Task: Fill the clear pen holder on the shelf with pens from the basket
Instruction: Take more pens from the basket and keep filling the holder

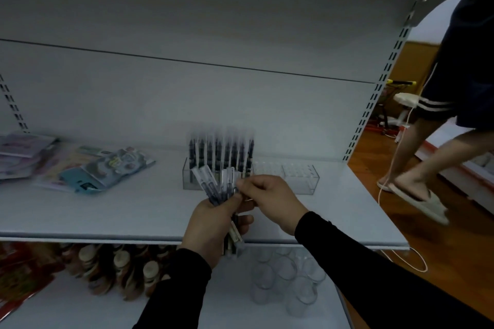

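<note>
Left hand [213,224] grips a fanned bundle of pens [217,184] above the shelf [107,211]; right hand [270,200] pinches one, just before the half-filled clear pen holder [299,181].

We stand in a small shop: white slotted-upright retail shelving [369,112] carries packaged stationery [88,168], rows of bottles [120,267] and clear glass cups [288,280] on the shelf below.
</note>
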### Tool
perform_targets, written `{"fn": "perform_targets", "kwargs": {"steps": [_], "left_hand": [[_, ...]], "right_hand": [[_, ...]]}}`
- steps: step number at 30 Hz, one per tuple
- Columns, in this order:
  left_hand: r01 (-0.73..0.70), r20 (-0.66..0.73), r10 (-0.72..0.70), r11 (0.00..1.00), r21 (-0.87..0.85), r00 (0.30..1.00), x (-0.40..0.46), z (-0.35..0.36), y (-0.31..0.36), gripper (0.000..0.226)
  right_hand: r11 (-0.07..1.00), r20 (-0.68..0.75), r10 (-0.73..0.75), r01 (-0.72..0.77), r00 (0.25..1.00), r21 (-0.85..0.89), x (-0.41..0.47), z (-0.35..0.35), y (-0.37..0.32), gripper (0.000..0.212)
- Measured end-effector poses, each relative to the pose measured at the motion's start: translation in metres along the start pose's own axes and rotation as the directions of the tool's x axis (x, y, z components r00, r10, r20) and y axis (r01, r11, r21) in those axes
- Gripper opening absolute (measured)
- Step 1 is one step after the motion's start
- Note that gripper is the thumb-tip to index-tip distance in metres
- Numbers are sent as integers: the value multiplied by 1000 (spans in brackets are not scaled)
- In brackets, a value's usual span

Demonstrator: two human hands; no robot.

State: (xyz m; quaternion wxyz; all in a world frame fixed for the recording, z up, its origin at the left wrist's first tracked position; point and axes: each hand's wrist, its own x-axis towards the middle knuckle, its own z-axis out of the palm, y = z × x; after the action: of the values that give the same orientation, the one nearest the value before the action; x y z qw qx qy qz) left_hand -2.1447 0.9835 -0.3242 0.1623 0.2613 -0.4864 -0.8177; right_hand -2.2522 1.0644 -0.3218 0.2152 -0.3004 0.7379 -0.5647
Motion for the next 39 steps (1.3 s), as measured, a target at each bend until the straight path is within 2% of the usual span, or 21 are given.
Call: {"fn": "perform_targets", "kwargs": {"steps": [4,8,13,17,20,27,36,39], "left_hand": [[7,14,-7,1000,0,1000,-2,3,-1,18],[18,-69,-20,1000,-20,997,3,0,-5,20],[-4,-145,-4,999,-53,989,9,-4,-5,25],[1,-174,-16,996,-90,985,8,-5,-2,20],[6,-186,-12,999,-31,982,10,-6,-3,14],[-2,-166,5,1000,17,986,10,-7,0,21],[2,-138,7,998,64,990,9,-4,1,18],[-4,-118,11,998,61,993,11,-3,-1,21]], "right_hand": [[994,-3,62,-61,998,86,-4,-4,-4,14],[974,-76,113,-95,991,204,-2,-13,-11,12],[946,-242,37,44,970,322,10,-31,-32,11],[963,-384,-143,219,912,160,26,-43,-44,9],[965,-417,-224,261,881,33,36,-46,-43,8],[966,-440,-237,257,866,-15,49,-40,-39,9],[969,-402,-243,205,883,-136,50,-29,-23,7],[966,-372,-240,182,897,-185,49,-25,-17,12]]}}
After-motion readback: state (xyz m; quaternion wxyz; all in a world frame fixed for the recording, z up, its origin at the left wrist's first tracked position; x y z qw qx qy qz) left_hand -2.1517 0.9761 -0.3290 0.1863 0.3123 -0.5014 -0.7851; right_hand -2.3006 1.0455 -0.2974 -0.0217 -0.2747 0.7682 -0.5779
